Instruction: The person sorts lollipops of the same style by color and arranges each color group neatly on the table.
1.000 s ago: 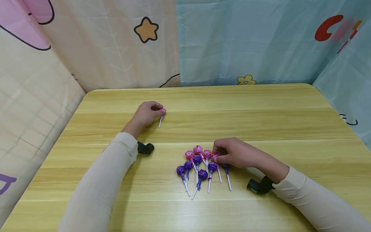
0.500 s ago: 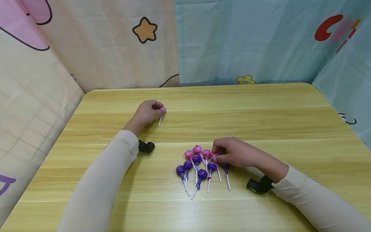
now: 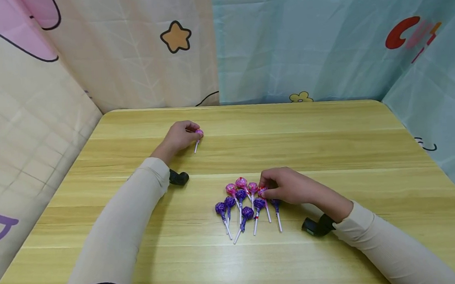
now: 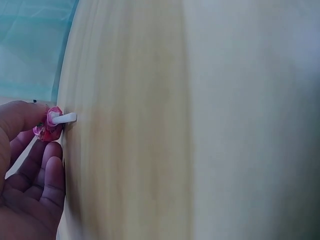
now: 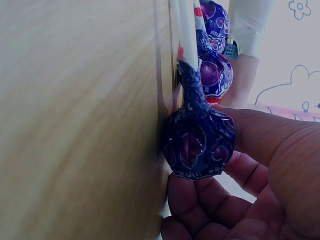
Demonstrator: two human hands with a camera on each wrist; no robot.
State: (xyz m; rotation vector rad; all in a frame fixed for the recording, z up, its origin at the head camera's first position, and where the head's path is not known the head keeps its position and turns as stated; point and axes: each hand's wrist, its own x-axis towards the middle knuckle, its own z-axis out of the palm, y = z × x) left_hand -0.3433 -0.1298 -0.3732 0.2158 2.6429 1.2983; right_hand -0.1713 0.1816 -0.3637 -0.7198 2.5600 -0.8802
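Observation:
My left hand (image 3: 178, 136) is near the far left of the table, pinching the wrapped head of a pink lollipop (image 3: 199, 133) between thumb and fingers. Its white stick points toward me; the left wrist view shows the same pink lollipop (image 4: 48, 131) at the tabletop. At the right of a lollipop cluster, my right hand (image 3: 290, 186) pinches a red-pink lollipop (image 3: 262, 192), partly covered by the fingers. Just under that hand lies a purple lollipop (image 3: 276, 203), large and close in the right wrist view. Pink-wrapped heads (image 3: 241, 183) sit behind several purple ones (image 3: 247, 213).
The wooden table (image 3: 239, 272) has a rounded far edge against printed curtains (image 3: 303, 36). Black wrist-worn devices (image 3: 179, 178) show below each forearm. The lollipop sticks in the cluster point mostly toward the near edge.
My left hand and its pink lollipop have shifted slightly toward the far edge. The right hand keeps its place at the cluster, and the view has drifted a little.

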